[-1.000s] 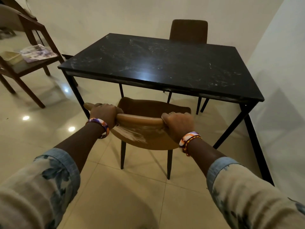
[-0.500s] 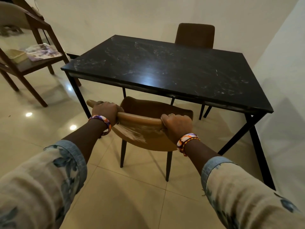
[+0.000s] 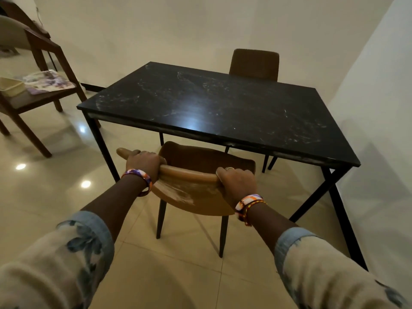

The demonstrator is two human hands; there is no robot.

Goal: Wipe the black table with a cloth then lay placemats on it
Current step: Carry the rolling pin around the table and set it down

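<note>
Now the black table [image 3: 223, 108] is sitting farther up the view than half a second ago, while both hands are still gripping the tan chair [image 3: 189, 192] pulled clear of its near edge. The left hand [image 3: 143, 162] is clasping the top rail, and the right hand [image 3: 237, 182] is wrapping it too. On the wooden chair [image 3: 44, 97] at far left, patterned placemats [image 3: 48, 81] are lying beside a cream basket [image 3: 10, 88], partly cut off. White smears are showing on the tabletop. A brown chair [image 3: 254, 63] is standing half hidden behind it.

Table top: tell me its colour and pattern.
Black table top with faint white marble-like veins and smears, in the head view.
</note>
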